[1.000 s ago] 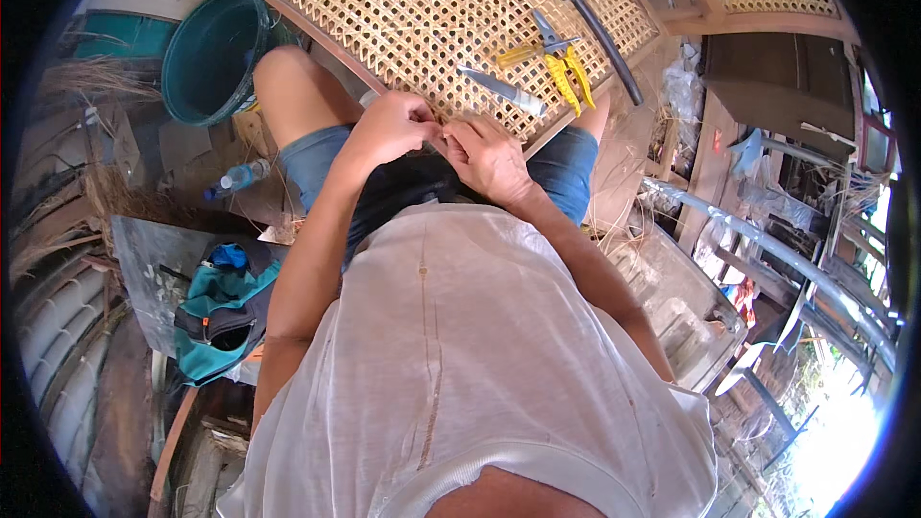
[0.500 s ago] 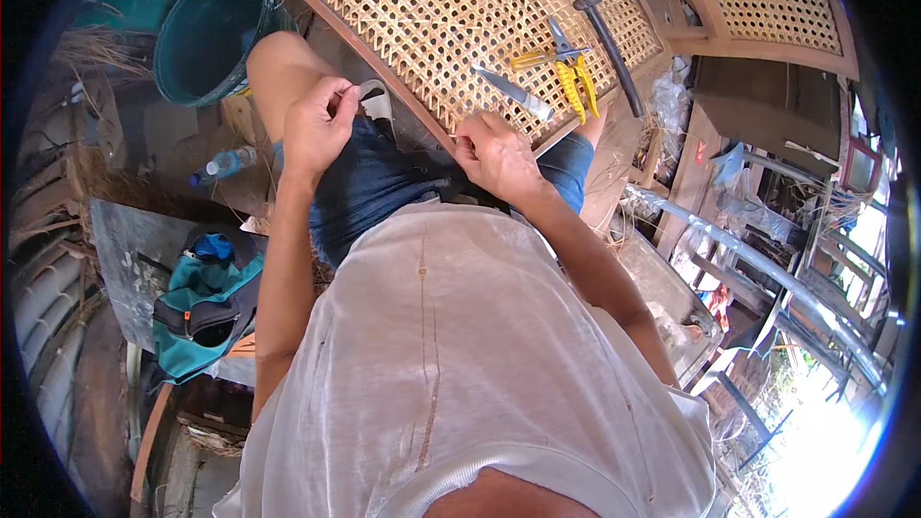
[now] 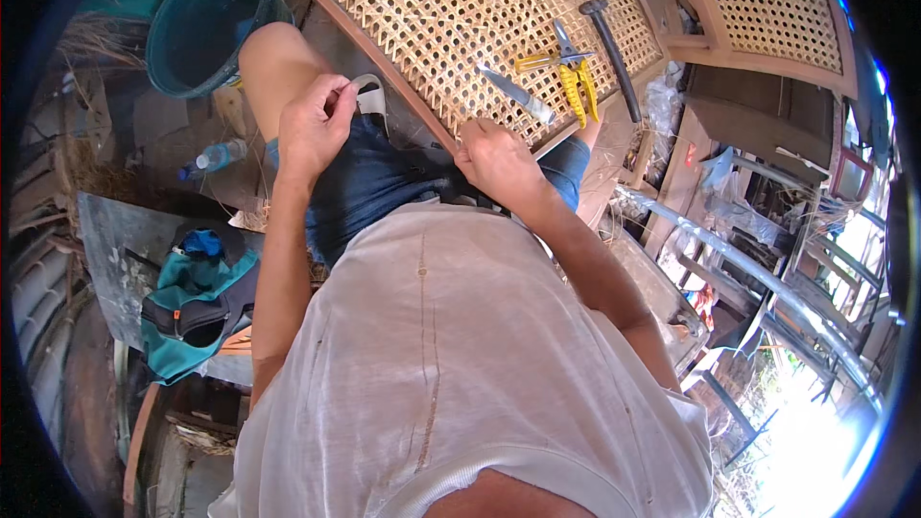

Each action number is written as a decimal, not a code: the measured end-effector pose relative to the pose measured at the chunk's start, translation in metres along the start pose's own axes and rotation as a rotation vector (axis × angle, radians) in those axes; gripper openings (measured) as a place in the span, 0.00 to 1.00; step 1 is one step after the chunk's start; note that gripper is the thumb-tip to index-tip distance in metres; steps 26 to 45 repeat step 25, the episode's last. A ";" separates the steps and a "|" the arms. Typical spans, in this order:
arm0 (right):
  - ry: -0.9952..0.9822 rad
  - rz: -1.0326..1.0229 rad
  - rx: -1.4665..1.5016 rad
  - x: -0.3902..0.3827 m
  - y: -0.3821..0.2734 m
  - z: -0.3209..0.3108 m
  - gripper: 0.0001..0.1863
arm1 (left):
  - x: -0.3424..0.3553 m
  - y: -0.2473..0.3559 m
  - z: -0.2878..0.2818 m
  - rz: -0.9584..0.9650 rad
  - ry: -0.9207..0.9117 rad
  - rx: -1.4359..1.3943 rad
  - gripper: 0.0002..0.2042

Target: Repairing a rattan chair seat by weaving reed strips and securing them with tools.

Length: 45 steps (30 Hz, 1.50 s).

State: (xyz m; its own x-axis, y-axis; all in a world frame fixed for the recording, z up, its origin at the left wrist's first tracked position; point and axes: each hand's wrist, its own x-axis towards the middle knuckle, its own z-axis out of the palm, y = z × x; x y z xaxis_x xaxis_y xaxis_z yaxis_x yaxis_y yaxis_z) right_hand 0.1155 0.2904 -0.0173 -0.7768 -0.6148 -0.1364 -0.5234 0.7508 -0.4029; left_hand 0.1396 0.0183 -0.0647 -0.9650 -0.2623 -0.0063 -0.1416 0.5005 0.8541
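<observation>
A wooden frame (image 3: 369,43) with woven cane webbing (image 3: 413,19) lies tilted across my lap, one corner toward me. My right hand (image 3: 499,161) is closed at that near corner, its fingertips curled down against the cane edge; whatever it pinches is hidden. My left hand (image 3: 315,129) is raised over my left thigh, away from the frame, thumb and fingers pinched together. Anything between them is too fine to make out. On the webbing rest a knife (image 3: 518,94) with a pale handle, yellow-handled pruning shears (image 3: 576,86) and a dark hammer (image 3: 614,58).
A green bucket (image 3: 206,34) stands by my left knee. A plastic bottle (image 3: 221,155) and a teal bag (image 3: 197,302) lie to the left. A second cane panel (image 3: 767,5) stands at the far right. Metal pipes (image 3: 748,264) and scrap wood crowd the right side.
My right hand's fingers have curled further over the frame's corner, with the knuckles turned up. My left hand keeps its pinch in nearly the same place. The whole view has shifted slightly.
</observation>
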 end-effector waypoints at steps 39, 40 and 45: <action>-0.298 -0.102 -0.271 0.019 0.004 -0.005 0.09 | 0.000 -0.001 0.000 0.054 0.028 0.005 0.06; -0.298 -0.102 -0.271 0.019 0.004 -0.005 0.09 | 0.000 -0.001 0.000 0.054 0.028 0.005 0.06; -0.298 -0.102 -0.271 0.019 0.004 -0.005 0.09 | 0.000 -0.001 0.000 0.054 0.028 0.005 0.06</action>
